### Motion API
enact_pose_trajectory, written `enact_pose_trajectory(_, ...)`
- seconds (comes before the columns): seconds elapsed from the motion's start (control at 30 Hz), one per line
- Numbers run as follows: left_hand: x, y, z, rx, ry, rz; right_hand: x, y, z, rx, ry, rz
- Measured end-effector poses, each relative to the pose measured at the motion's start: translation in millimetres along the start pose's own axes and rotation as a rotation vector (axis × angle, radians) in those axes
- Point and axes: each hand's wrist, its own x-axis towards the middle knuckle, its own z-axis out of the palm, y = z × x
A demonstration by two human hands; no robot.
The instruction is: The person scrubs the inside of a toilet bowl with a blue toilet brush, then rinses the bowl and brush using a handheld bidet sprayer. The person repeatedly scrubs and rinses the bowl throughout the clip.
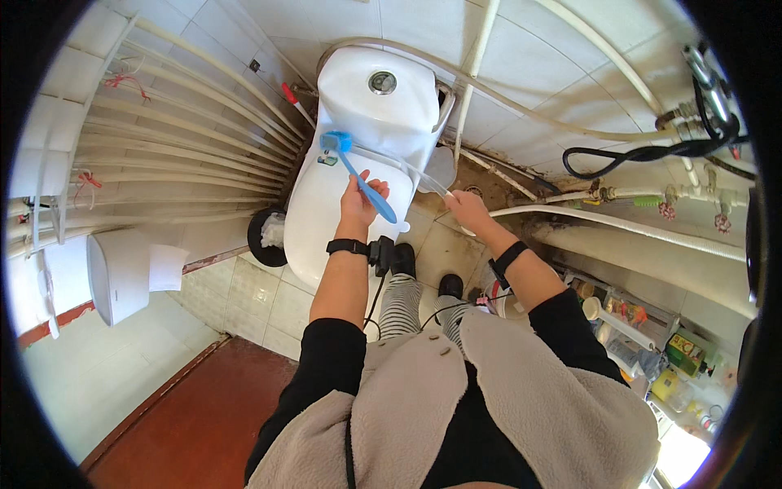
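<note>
My left hand [360,205] holds a blue long-handled toilet brush [336,142] across its palm. The brush head points away from me, and the handle's wide end comes back toward my wrist. In my right hand [470,208] is one end of a strip of clear plastic [421,174], perhaps a wrapper. It stretches over toward the brush head; whether it touches the head I cannot tell. Both hands are above or beside the lowered lid of a white toilet [317,226]. A small label [327,160] sits near the lid's hinge. The round flush button [382,82] is on the tank top.
Left of the toilet stand a black waste bin [255,244] with white paper and a red-handled stick [288,93]. Pale pipes [183,140] line the left wall near a paper dispenser [122,275]. A white corrugated hose [647,226] and a cluttered shelf [666,318] are on the right.
</note>
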Motion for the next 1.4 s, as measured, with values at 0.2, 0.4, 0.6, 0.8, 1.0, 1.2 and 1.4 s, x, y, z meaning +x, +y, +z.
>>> enact_pose_trajectory(0.2, -32, -20, 4, 0.227, 0.057, -0.008, -2, 6, 5, 0.016, 0.01, 0.095)
enact_pose_trajectory(0.4, -8, 1, 39, -0.081, 0.167, -0.148, -1, 25, 11, 0.024, -0.032, 0.164)
enact_pose_trajectory(0.6, 68, 44, 97, -0.401, 0.303, -0.01, 13, 24, 4, 0.036, 0.022, 0.05)
enact_pose_trajectory(0.8, 70, 106, 87, -0.297, 0.152, -0.055, -5, 8, -35, -0.034, -0.023, -0.06)
enact_pose_trajectory(1.0, 66, 98, 70, 0.312, 0.255, -0.272, -29, 32, -52, -0.004, 0.033, -0.065)
enact_pose_trajectory(1.2, 47, -34, 68, 0.792, 0.297, -0.27, -54, 63, -49, -0.021, 0.085, -0.002)
enact_pose_trajectory(1.4, -6, -107, 77, 0.798, 0.142, -0.258, -56, 70, -60, 0.063, 0.049, 0.024)
